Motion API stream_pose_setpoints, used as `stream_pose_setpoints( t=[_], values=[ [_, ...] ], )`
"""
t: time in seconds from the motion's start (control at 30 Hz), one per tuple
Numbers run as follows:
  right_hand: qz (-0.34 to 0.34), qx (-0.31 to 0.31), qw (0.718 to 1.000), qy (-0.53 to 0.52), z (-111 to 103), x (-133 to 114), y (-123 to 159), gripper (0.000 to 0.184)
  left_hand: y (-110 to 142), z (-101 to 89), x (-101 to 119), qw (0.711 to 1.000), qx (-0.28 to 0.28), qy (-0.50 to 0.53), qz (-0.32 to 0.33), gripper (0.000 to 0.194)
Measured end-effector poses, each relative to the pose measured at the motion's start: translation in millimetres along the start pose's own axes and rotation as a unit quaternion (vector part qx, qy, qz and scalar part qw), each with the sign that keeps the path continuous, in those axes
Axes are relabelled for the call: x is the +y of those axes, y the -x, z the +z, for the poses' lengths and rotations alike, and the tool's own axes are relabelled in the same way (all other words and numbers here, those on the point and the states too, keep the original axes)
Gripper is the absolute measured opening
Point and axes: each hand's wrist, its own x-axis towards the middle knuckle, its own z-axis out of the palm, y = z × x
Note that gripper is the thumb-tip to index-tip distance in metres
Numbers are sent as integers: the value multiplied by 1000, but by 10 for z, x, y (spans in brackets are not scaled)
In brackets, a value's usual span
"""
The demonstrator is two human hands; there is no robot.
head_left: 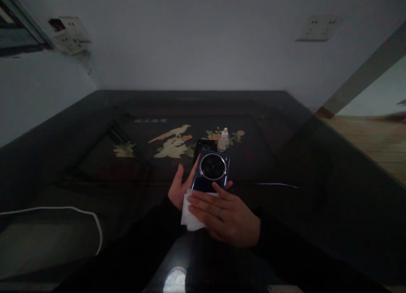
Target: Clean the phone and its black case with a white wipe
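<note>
A dark blue smartphone [209, 181], its large round camera ring facing up, rests in my left hand [179, 189]. The left thumb sticks out to the side, and most of the other left fingers are hidden beneath the phone. Across the lower part of the phone's back, my right hand [226, 214] presses a folded white tissue [192, 219] with its fingers laid over it. A ring shows on one right finger. Just beyond the phone lies a flat black object [203, 145], partly covered, whose kind I cannot make out. Beside it stands a small white dropper bottle [223, 141], upright.
The dark glossy table [266, 166] carries a bird-and-flower picture [173, 143]. A white cable [72, 208] curves at the left. Wall sockets [320, 27] are at the upper right and upper left. A bright light reflection lies near the front.
</note>
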Motion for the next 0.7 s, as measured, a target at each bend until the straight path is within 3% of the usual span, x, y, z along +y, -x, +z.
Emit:
stream_pose_setpoints(
  t=[0.13, 0.27, 0.5, 0.6, 0.7],
  values=[
    [46, 21, 998, 21, -34, 114, 37, 34, 26, 9, 9, 996, 86, 10, 22, 66],
    [38, 38, 999, 6, -56, 142, 67, 34, 58, 92, 66, 991, 131, -1, 41, 63],
    [-58, 44, 996, -44, -37, 9, 36, 37, 30, 49, 99, 997, 49, -3, 60, 69],
    [-96, 44, 993, -49, -29, -10, 42, 38, 21, 24, 109, 996, 40, -15, 75, 67],
    [-93, 50, 993, -57, -24, 20, 69, 38, 17, -4, 113, 996, 38, -7, 84, 69]
  ],
)
